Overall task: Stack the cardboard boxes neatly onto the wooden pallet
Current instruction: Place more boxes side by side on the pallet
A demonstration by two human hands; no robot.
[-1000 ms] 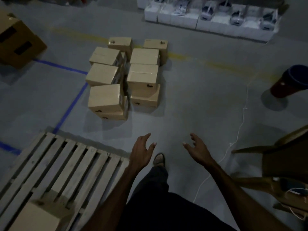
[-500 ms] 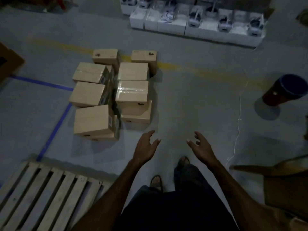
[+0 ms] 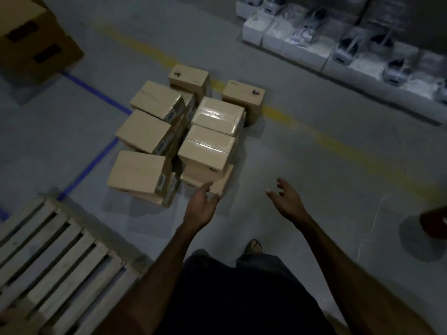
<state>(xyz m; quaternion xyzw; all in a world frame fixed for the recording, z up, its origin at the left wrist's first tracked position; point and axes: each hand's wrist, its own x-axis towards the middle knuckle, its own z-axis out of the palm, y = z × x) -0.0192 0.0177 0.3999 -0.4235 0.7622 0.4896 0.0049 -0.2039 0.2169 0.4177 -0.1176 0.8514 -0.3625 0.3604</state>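
Both hands reach forward empty, fingers loosely spread and well apart: the left hand [image 3: 202, 209] just before the near edge of the cardboard boxes [image 3: 183, 136], the right hand [image 3: 286, 201] over bare floor [image 3: 314, 165]. The pallet [image 3: 55, 257] lies lower left, apart from the boxes.

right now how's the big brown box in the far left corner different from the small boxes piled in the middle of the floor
The big brown box is darker, much larger and sits alone, tilted, with dark rectangular patches on its side. The small boxes are pale tan, packed close in a two-row pile, some stacked on others; a few have shiny tape on top. Both are cardboard and sit on the grey floor, not on the pallet.
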